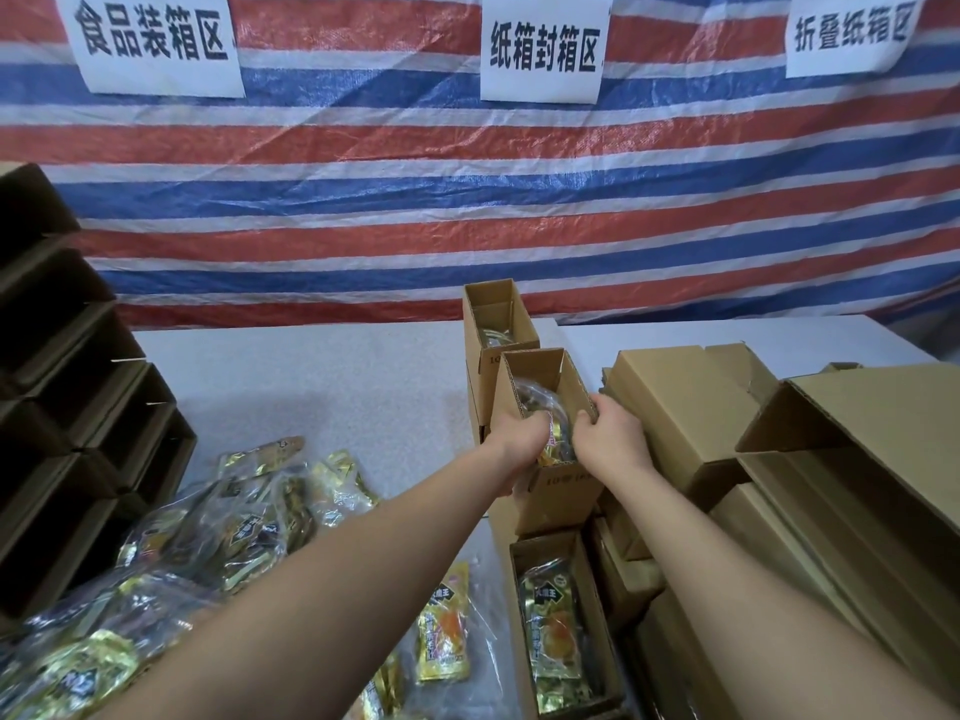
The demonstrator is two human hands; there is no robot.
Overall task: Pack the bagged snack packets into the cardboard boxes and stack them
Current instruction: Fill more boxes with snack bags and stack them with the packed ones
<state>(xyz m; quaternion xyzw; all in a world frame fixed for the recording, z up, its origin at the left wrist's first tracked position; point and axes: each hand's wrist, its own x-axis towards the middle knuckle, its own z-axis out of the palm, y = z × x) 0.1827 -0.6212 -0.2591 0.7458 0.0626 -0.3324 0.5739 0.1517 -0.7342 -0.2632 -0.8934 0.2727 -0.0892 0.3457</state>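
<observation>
I have both hands on the open cardboard box [558, 402] sitting atop the stack at the table's middle: my left hand [522, 436] curls over its near-left edge, gripping it, and my right hand [610, 439] pinches its right wall. A bagged snack packet [553, 433] sits inside that box between my hands. More loose snack packets [234, 532] lie heaped on the table [311, 376] to my left, and another packed box [563, 623] sits open just below.

White wall signs [156, 41]: 食品装箱区, 纸箱封箱区, 折叠纸箱区.
</observation>
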